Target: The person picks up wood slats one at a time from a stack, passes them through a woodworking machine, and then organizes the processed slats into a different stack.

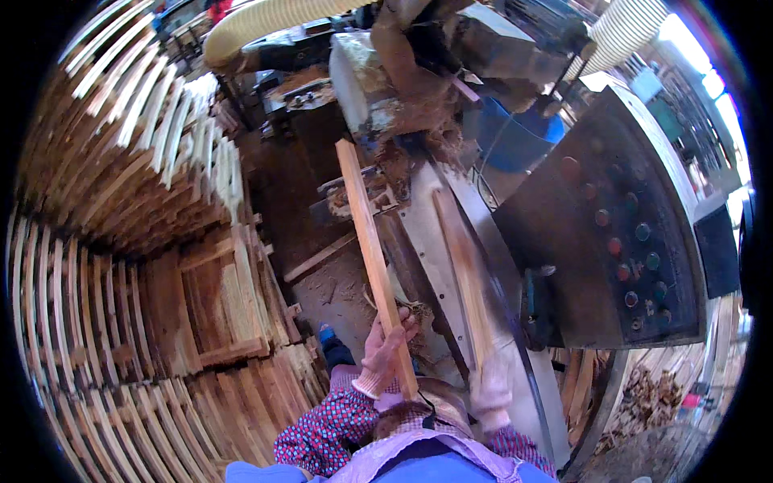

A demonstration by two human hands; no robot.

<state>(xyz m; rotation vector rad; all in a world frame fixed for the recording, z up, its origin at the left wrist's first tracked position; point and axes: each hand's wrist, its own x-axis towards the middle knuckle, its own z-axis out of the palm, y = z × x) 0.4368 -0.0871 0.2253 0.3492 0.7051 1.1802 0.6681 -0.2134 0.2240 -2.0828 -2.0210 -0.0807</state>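
Observation:
A long, square-edged wooden strip (366, 221) slants up and away in front of me. My left hand (385, 346) is closed around its lower part, with a pale cuff at the wrist. To the right, another wooden strip (460, 266) lies lengthwise on the metal bed (427, 229) of a woodworking machine. Its near end meets my right hand (491, 382), which rests low over the bed. Motion blur smears the right hand's fingers, so their grip on that strip is unclear.
Stacked wooden slats (88, 290) rise along my left side. A dark control panel (620, 233) with coloured buttons stands at right. Shavings cover the machine head (415, 105), near a blue tub (515, 133). A ribbed cream hose (274, 20) crosses the far side. Sawdust litters the floor (326, 298).

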